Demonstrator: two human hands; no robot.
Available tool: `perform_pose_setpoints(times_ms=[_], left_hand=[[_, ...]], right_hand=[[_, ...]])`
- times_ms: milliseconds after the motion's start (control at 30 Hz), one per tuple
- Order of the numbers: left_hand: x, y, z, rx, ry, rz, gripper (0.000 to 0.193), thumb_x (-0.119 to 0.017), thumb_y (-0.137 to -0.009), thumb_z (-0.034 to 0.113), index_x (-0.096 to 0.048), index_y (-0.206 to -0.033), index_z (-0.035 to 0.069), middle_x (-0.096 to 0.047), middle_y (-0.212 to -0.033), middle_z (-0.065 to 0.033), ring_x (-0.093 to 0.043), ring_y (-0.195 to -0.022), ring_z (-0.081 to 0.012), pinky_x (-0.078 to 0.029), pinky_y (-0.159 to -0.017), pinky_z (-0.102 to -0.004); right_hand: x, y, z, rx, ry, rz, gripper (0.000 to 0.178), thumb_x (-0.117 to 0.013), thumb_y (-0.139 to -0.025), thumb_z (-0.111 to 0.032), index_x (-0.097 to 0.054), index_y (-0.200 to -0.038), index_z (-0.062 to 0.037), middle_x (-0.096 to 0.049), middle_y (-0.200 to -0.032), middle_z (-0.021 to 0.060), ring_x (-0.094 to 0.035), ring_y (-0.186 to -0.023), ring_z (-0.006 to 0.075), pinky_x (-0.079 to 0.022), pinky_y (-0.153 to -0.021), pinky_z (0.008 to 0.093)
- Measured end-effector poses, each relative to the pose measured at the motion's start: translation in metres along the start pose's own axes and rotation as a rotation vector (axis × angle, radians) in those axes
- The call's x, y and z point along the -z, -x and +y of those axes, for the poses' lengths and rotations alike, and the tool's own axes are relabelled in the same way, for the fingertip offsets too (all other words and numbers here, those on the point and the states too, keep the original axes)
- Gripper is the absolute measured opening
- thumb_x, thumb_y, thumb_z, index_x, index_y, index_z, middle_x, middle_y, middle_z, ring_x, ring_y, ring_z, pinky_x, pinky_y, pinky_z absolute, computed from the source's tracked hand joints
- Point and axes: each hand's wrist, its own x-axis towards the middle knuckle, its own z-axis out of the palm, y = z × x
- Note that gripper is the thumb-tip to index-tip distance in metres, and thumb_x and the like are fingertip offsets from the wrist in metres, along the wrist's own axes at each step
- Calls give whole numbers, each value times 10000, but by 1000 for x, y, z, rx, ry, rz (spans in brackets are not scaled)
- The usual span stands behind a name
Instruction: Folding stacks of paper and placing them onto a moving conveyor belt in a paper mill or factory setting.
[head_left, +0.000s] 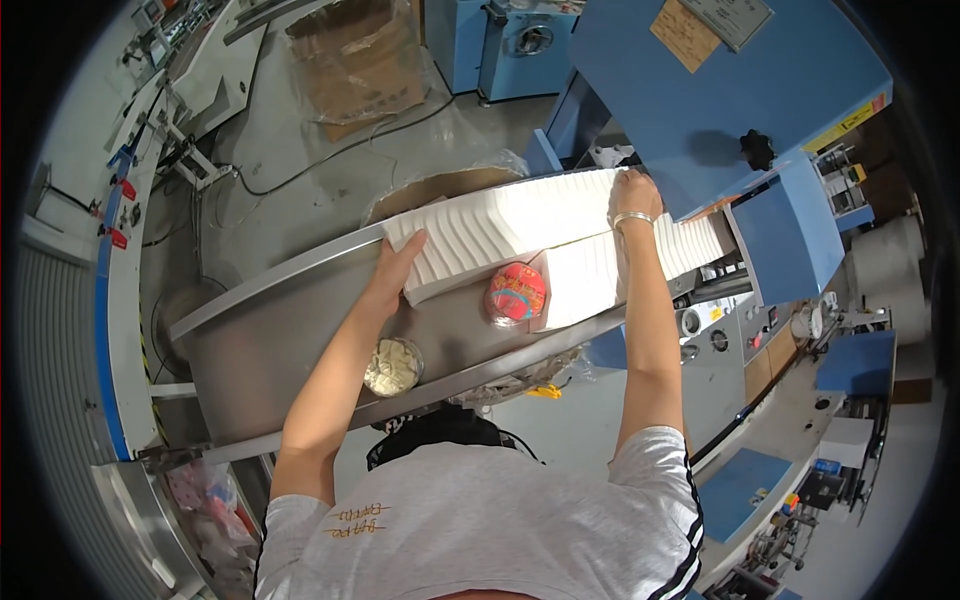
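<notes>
A long row of white, soft folded paper stacks [500,225], likely tissues, lies along the far side of a metal trough [270,350]. My left hand [398,268] grips the row's left end, thumb on the near side. At its right end my right hand [638,197] holds on with curled fingers, a bracelet on the wrist. A second, shorter white row [583,282] lies nearer to me, and more white stacks [692,245] continue right toward the blue machine. Against the short row's left end rests a round pink-red package [516,292].
A clear round tub of cream-coloured pieces [392,367] sits in the trough by my left forearm. The blue machine [740,100] with a black knob rises at right. Beyond the trough stand a plastic-lined cardboard box [355,70] and a cable [330,160] on the floor.
</notes>
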Motion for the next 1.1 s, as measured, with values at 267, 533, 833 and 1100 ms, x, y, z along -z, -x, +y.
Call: perform_pose_setpoints(times_ms=[267,533,833,1100], left_hand=[[1,1,1,9,-1,-9,768,-686,-863,367,-281,-1396,-8,-480,-1339,-135,-492,-1211,-222,-388,-1017,-331],[1,1,3,74,-7,-27,897,-697,-844,404,-172,-1426,-31,-418,-1389,-154,-447,-1257,-242,-363,-1043,-339],[-7,7,6,92,8,29,975,-754,-793,368,-117,-1410,-38,-445,-1333,-190,-498,-1193,-263,-422,-984,-343],[43,30,15,56,59,118,865,-812,-741,291,-232,-1309,-8,-486,-1250,-179,-541,-1113,-261,-469,-933,-374]], right_hand=[[11,1,-4,41,-67,-58,171,-568,-881,-236,-715,-927,-163,-686,-970,83,-646,-921,312,-512,-814,403],[27,1,-10,50,-27,-267,218,-601,-872,-311,-719,-959,-150,-629,-1131,60,-610,-1021,287,-494,-872,386],[15,16,-7,272,182,-279,625,-387,-926,-600,-754,-993,-99,-334,-1512,84,-207,-1396,357,-149,-1129,482],[4,66,-88,318,217,-178,568,-451,-925,-541,-744,-928,-55,-543,-1231,51,-473,-1154,275,-430,-917,406]])
